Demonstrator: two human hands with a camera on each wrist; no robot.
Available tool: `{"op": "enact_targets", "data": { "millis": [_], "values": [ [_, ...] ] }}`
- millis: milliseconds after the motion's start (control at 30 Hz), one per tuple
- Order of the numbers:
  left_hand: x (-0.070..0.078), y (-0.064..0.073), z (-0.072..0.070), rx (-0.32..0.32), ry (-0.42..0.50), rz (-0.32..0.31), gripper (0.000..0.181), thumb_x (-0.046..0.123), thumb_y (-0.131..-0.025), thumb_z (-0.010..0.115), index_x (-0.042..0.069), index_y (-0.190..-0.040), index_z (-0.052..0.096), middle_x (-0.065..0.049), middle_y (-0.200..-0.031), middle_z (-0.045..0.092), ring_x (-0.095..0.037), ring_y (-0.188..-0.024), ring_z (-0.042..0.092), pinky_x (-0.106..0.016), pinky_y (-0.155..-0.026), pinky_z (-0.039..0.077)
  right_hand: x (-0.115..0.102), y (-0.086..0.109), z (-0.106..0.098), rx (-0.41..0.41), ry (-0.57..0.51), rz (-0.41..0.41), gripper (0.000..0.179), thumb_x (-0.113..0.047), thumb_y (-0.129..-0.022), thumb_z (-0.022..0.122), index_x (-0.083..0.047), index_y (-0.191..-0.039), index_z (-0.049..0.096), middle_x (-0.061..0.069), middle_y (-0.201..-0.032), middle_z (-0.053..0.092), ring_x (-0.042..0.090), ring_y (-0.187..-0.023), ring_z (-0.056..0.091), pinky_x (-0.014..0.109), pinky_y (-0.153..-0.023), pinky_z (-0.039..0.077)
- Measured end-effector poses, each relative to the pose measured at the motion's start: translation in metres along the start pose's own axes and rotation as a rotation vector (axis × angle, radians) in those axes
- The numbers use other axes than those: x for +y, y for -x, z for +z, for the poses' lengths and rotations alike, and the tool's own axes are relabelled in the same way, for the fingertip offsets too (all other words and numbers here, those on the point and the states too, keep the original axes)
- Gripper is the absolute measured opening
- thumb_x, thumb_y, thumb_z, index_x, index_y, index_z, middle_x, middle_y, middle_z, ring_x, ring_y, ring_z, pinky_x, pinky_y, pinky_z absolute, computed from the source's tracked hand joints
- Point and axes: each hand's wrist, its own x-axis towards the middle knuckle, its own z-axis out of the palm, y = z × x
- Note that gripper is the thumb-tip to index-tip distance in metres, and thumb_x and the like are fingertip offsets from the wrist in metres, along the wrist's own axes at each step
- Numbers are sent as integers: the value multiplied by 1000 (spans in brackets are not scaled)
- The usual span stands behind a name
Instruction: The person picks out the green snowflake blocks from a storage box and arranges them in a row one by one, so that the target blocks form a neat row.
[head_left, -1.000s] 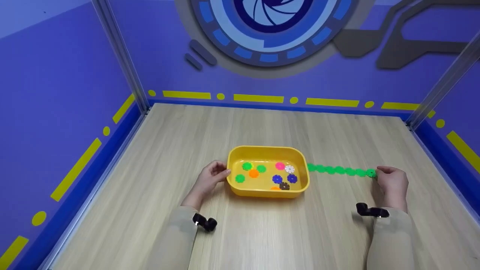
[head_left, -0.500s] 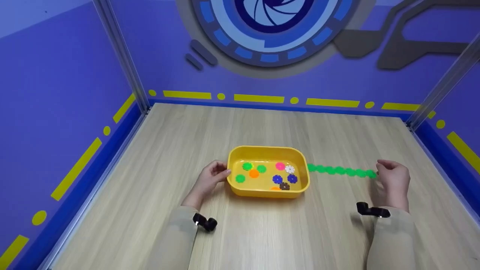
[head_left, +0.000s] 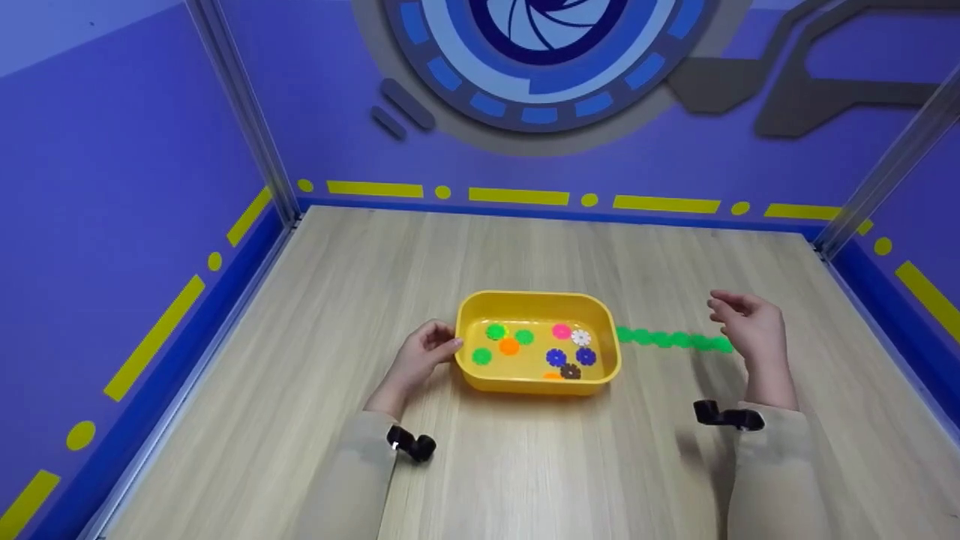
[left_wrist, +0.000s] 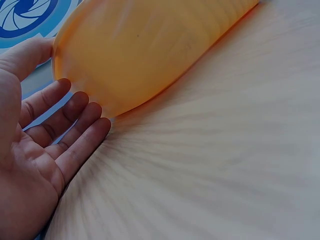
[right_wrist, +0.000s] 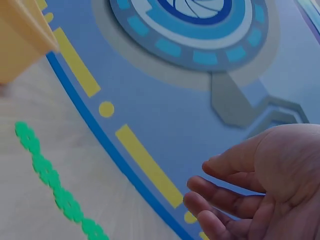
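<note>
A yellow plastic basin (head_left: 536,386) stands mid-table with loose flower-shaped discs inside. Among them are green discs (head_left: 481,356), an orange one (head_left: 509,346), a pink one (head_left: 562,331), a white one (head_left: 580,337), blue ones (head_left: 556,358) and a brown one (head_left: 570,371). My left hand (head_left: 412,364) holds the basin's left side, thumb at the rim and fingertips against the outer wall (left_wrist: 130,60). Right of the basin lies a chain of joined green discs (head_left: 664,339). My right hand (head_left: 757,330) hovers over its right end, fingers loosely bent and holding nothing.
The wooden table (head_left: 525,465) is bounded by a blue back wall (head_left: 525,169) and side walls with yellow markings. Black wrist cameras (head_left: 411,444) sit on both sleeves.
My right hand was at the right end of the green chain; it has let go, lifted and moved left and away from me. The left hand and basin have stayed put.
</note>
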Motion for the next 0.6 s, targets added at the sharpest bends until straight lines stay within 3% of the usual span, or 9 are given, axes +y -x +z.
{"op": "enact_targets", "data": {
  "millis": [167,400,600],
  "values": [
    [0,0,0,1,5,-6,25,12,-97,71,-1,-115,60,-8,-110,63,-13,-99,64,-28,-86,60,-16,6,12,-50,2,-67,47,-36,-104,57,-4,-139,61,-18,-102,65,-7,-88,63,12,-76,54],
    [1,0,1,12,8,-10,24,12,-96,71,-1,-114,61,-6,-108,63,-13,-98,63,-26,-85,60,-38,12,36,-122,43,-132,45,-36,-105,58,-5,-137,63,15,-128,68,-5,-89,62,13,-77,54],
    [3,1,1,10,-7,-15,26,15,-97,71,1,-116,61,-6,-110,63,-13,-100,63,-27,-87,60,-52,19,57,-181,56,-163,40,-32,-105,59,-5,-135,64,20,-128,68,2,-91,63,11,-77,53]
  ]
}}
